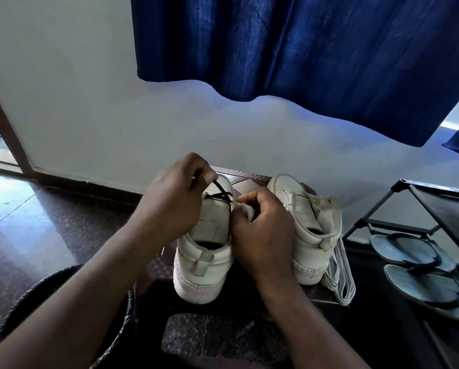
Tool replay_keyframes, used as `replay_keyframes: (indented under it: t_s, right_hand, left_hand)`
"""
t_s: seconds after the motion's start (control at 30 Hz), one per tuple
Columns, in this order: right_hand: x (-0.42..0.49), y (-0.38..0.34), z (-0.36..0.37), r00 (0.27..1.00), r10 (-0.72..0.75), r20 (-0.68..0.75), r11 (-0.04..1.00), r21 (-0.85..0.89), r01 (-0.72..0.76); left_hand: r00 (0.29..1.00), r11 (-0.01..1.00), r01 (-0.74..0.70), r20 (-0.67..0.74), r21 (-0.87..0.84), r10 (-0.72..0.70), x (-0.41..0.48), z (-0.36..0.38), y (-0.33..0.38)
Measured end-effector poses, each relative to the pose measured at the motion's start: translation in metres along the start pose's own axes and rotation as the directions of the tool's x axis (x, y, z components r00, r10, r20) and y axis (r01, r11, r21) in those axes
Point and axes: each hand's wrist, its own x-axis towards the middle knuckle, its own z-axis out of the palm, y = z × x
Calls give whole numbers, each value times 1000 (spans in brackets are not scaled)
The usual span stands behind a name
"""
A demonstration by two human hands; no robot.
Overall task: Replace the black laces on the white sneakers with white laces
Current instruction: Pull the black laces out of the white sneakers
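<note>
Two white sneakers stand side by side on a dark stool (252,179), heels toward me. The left sneaker (204,251) has a black lace (221,191) crossing its lowest eyelets near the toe. My left hand (175,201) pinches one end of that black lace and holds it up above the toe. My right hand (263,225) grips the left sneaker's right eyelet flap, fingers curled round its frayed edge. The right sneaker (310,225) shows no lace. A bundle of white laces (338,272) lies against the right sneaker's outer side.
A black shoe rack (435,206) stands at the right with a pair of grey flip-flops (419,270) on its shelf. A blue curtain (302,49) hangs over the white wall behind. A dark woven basket (63,288) sits at the lower left on the polished floor.
</note>
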Motion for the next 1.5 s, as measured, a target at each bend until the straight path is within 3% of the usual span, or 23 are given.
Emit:
replay_keyframes:
  t_s: [0.03,0.1,0.13,0.17,0.23,0.33,0.4,0.47,0.6,0.8,0.97,1.13,1.2,1.27,1.3,1.33,1.37,1.43,1.5]
  right_hand:
    - [0,-1,0,1000,3,-3,1000,-1,-3]
    - [0,-1,-1,1000,5,-5,1000,-3,-5]
    - [-1,-2,0,1000,2,-4,1000,0,-2]
    - [-1,-2,-1,1000,-1,-3,1000,4,1]
    - [-1,-2,-1,1000,-3,-1,1000,8,3]
    - [-1,-1,-1,1000,-7,0,1000,13,7]
    - [-1,-1,-1,1000,-6,6,1000,20,6]
    - [-1,-1,-2,1000,-7,7,1000,22,6]
    - [-1,-1,-1,1000,2,9,1000,15,-3]
    - [-1,-2,0,1000,2,4,999,32,-2]
    - [-2,-1,0,1000,-13,-8,1000,26,13]
    - [-1,-2,-1,1000,-8,1,999,34,8]
    - [0,-1,-1,1000,-5,-1,999,33,5]
    - [0,-1,-1,1000,-9,-8,999,31,10]
    - [-1,-1,-1,1000,-8,-10,1000,30,8]
    - [-1,-2,-1,1000,-4,-9,1000,30,4]
    - [-1,-2,-1,1000,-1,-7,999,34,1]
    - [-1,-2,-1,1000,3,-3,999,43,-3]
    - [-1,-2,-1,1000,6,5,999,43,-6]
  left_hand:
    - [996,965,76,-31,-252,-87,0,1,-1]
    - [945,721,220,-39,-657,-324,0,-1,5]
    - [918,621,238,-37,-747,-396,1,-5,7]
    - [900,587,245,-44,-772,-434,2,-7,5]
    - [910,688,245,-84,-683,-407,5,-10,0]
    - [986,972,146,-57,-186,-159,2,-5,-1]
    - [996,986,74,29,151,-80,-1,-2,5]
    - [995,957,50,64,287,-71,-1,-6,12]
    - [989,937,35,122,348,-82,-1,-13,13]
    - [989,957,76,102,281,-108,2,-9,11]
    - [982,950,10,174,311,-68,-1,-11,13]
    - [992,957,26,109,290,-60,3,-6,6]
    - [994,978,52,84,200,-70,3,-4,3]
    - [985,966,172,57,-191,-164,1,-1,3]
    - [967,851,249,69,-463,-245,0,-3,6]
    - [942,668,299,99,-681,-320,0,-7,10]
    - [928,532,288,95,-796,-360,2,-11,9]
    - [912,492,231,11,-840,-410,8,-20,-2]
    - [891,590,242,-64,-771,-449,12,-23,-15]
